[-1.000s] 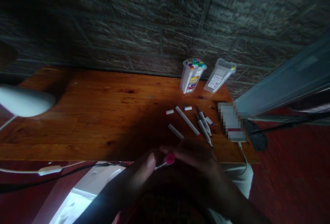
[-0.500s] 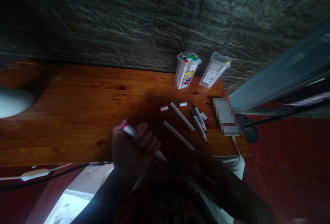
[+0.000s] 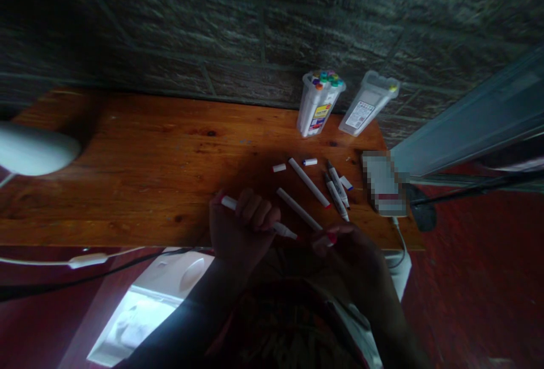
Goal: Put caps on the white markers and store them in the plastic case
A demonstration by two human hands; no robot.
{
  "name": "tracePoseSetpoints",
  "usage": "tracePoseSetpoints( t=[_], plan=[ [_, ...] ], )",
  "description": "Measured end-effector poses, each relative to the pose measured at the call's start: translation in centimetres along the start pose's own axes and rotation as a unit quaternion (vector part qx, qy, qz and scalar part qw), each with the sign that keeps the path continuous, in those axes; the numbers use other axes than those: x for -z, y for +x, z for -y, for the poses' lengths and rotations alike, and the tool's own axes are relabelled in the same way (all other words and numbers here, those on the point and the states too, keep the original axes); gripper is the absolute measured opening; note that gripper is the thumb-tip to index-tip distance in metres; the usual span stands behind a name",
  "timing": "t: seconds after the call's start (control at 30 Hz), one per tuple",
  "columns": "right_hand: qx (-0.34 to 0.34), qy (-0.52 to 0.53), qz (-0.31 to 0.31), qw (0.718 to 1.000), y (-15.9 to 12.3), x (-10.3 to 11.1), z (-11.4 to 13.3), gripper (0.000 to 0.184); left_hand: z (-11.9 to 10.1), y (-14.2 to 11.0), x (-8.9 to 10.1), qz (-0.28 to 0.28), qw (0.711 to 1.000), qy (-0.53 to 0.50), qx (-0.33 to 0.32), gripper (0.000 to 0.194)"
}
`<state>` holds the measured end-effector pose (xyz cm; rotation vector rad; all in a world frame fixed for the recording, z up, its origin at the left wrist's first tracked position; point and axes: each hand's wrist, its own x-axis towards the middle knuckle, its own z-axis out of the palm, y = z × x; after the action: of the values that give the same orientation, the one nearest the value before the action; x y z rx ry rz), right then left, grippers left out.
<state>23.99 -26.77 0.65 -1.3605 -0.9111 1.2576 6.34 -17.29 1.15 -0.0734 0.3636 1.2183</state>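
My left hand (image 3: 246, 230) is wrapped round a white marker (image 3: 285, 230), whose uncapped reddish tip points toward my right hand. My right hand (image 3: 355, 250) pinches a marker cap (image 3: 331, 239) with a pink-red end, a short distance from that tip. Just beyond my hands lie two long white markers, one (image 3: 298, 208) close to my right fingers and one red-ended marker (image 3: 309, 183) further back. To their right, two uncapped markers (image 3: 337, 200) lie side by side. Loose caps rest around them: a red-ended cap (image 3: 279, 168), a blue-ended cap (image 3: 310, 162) and another blue-ended cap (image 3: 346, 183).
Against the brick wall stand a clear case (image 3: 319, 105) full of coloured markers and a second case (image 3: 368, 105) with a yellow-ended marker. A blurred-out device (image 3: 385, 185) with a cable sits at the wooden table's (image 3: 148, 170) right end. A white rounded object (image 3: 38, 148) is at left.
My hands, together at first, have come apart. The marker's cap is off: my left hand keeps the marker, my right hand has the cap. The view has shifted slightly.
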Motion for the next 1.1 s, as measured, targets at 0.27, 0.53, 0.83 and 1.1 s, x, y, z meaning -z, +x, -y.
tracePoseSetpoints(
  t=[0.27,0.53,0.83,1.1],
  plan=[
    [0.025,0.041,-0.057,0.997,-0.8,-2.5,-1.1,0.021,0.5,-0.3,0.2,-0.006,1.0,0.005,0.01,0.048],
    [0.243,-0.382,-0.011,0.892,-0.5,-2.0,-2.2,0.027,1.2,-1.5,0.1,0.014,0.997,0.062,0.051,0.051],
    [0.281,-0.382,0.074,0.877,-1.8,-3.6,-3.0,0.041,-0.4,-4.7,0.0,-0.027,0.995,0.075,0.056,0.054],
    [0.264,-0.439,0.125,0.85,1.4,-3.5,-0.8,0.038,-1.1,-2.5,-0.1,-0.027,0.995,0.082,0.047,0.044]
  ],
)
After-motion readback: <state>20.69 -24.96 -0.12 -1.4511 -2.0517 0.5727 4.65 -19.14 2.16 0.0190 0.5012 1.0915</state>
